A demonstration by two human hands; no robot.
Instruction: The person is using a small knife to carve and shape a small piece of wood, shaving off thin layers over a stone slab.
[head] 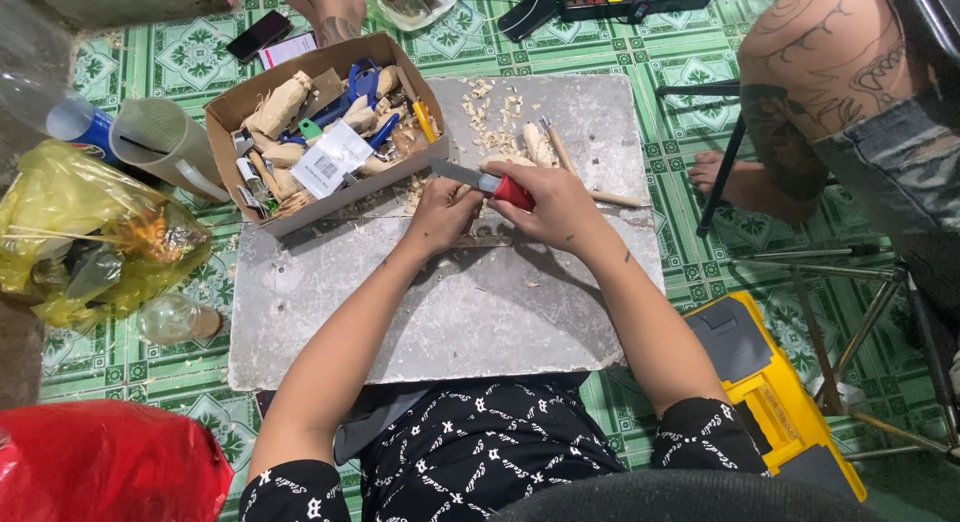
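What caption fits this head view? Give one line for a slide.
Right hand holds a red-handled knife beside the left hand over a grey board, by a cardboard box of tools.

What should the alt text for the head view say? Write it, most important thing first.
A person's right hand grips a red-handled knife beside the left hand on a grey board. Behind lie wood shavings and a cardboard box of tools.

A box (pixel 325 132) of tools is set on the slab's (pixel 450 312) far left corner; shavings (pixel 490 112) are scattered right of it.
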